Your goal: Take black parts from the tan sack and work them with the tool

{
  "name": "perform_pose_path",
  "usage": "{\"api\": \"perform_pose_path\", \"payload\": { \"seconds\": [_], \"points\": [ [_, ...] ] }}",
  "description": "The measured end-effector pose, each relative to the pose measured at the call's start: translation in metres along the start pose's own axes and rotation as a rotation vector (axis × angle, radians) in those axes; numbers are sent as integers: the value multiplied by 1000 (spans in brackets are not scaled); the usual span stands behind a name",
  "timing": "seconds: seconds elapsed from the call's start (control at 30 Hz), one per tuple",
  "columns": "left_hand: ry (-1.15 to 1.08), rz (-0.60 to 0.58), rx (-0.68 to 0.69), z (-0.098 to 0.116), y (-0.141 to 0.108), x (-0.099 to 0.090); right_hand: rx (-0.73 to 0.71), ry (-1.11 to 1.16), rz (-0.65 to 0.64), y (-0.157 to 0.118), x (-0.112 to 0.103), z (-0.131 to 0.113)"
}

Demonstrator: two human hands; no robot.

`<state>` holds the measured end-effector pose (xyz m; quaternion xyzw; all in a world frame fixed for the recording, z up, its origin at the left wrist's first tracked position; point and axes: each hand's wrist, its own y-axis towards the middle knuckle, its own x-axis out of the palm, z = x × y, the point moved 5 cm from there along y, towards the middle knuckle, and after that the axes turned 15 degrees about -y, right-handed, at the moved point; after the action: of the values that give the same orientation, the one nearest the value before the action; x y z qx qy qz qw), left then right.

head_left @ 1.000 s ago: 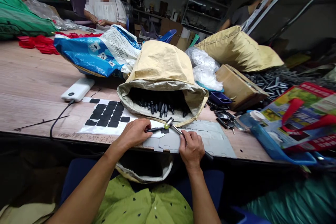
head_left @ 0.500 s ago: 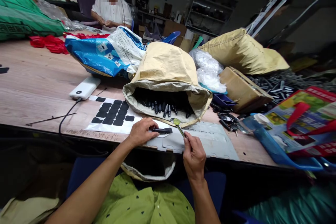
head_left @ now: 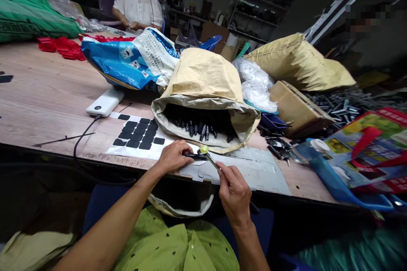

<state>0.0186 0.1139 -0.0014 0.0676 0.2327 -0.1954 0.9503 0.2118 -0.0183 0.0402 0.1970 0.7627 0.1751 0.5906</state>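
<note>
1. The landmark is the open paper sack (head_left: 206,72), which lies on the tabletop (head_left: 47,93) with its mouth toward the person. Many black pen-shaped pieces (head_left: 203,130) are inside this mouth.
2. The left hand (head_left: 174,156) is in front of the sack, a little to the left of its middle. Its thumb and fingers are pinched together on a slim black part (head_left: 196,157), which points to the right, low above the grey board (head_left: 254,169). I cannot tell if the part rests fully on the board.
3. The right hand (head_left: 234,190) is in front of the sack, more to the right and nearer to the person. Its fingers are closed around the metal shaft of a small hammer (head_left: 212,160). The dark handle end comes out behind the hand.
4. The yellow-green hammer head (head_left: 204,149) is just before the lower rim of the sack, close to the far end of the slim part. Whether they touch, I cannot tell.
5. To the left of the sack is a white sheet (head_left: 111,149) with black rounded patches (head_left: 136,137); beyond it is a white power bank (head_left: 104,102) with its cable (head_left: 78,142).
6. To the right of the sack stands a brown box (head_left: 295,108).
</note>
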Motion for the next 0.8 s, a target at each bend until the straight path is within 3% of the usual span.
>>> {"api": "perform_pose_path", "payload": {
  "seconds": [0.3,0.63,0.8],
  "points": [
    [14,-4,30,2,-1,0,-35,21,-55,5,8,-11],
    [11,-7,90,2,-4,-1,36,-195,51,15,21,39],
    [16,-23,128,0,-4,-1,40,-227,61,10,33,48]
  ]
}}
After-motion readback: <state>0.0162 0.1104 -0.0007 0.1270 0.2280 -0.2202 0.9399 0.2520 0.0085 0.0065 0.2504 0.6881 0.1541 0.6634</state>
